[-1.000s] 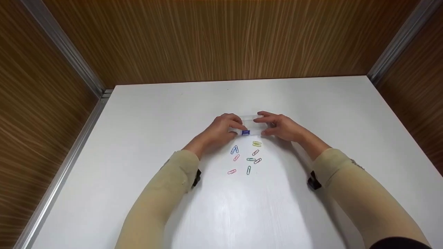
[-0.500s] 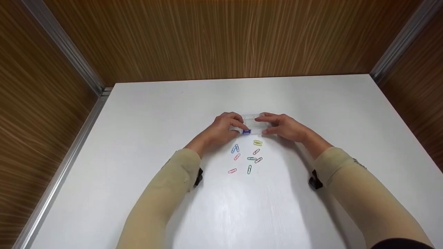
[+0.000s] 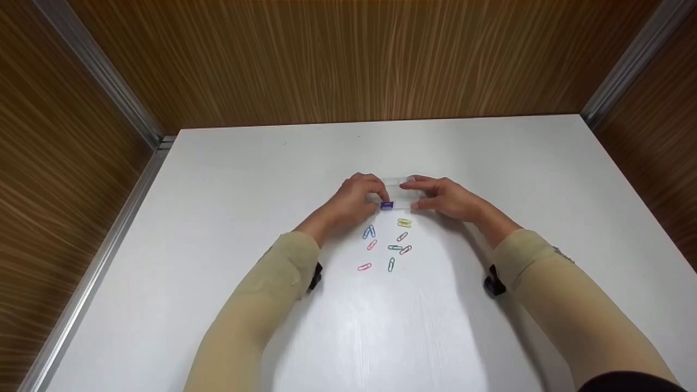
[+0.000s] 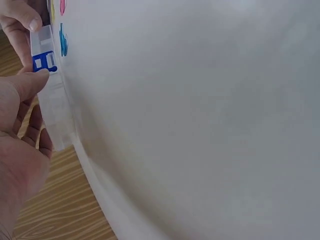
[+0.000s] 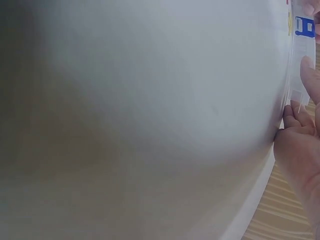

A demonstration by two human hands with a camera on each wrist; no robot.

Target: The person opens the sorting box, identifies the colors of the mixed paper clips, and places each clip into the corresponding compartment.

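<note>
Just beyond the scattered paper clips on the white table, I hold the small clear plastic box between both hands, my left hand pinching its left end with the thumb at the blue latch and my right hand gripping its right end. By my reckoning the work has barely begun: the box looks shut at the latch, though I cannot tell for sure. Every clip I can see lies loose on the near side of the box, none visibly inside.
</note>
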